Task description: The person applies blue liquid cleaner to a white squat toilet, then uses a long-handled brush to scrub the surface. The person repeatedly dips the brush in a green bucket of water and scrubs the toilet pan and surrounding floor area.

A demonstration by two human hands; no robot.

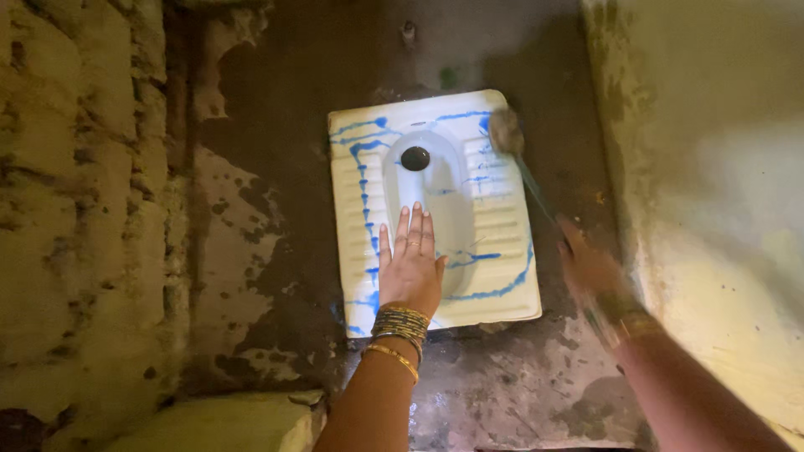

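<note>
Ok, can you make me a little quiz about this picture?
1. True or false: the brush is in the left hand.
2. What colour are the streaks on the toilet pan?
3. The brush head touches the pan's: A) corner far from the person B) drain hole C) nearest edge.

Key: 1. False, the right hand holds it. 2. Blue. 3. A.

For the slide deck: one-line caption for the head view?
Right hand holds a long-handled brush on a white squat toilet pan streaked with blue liquid; left hand hovers flat above it.
</note>
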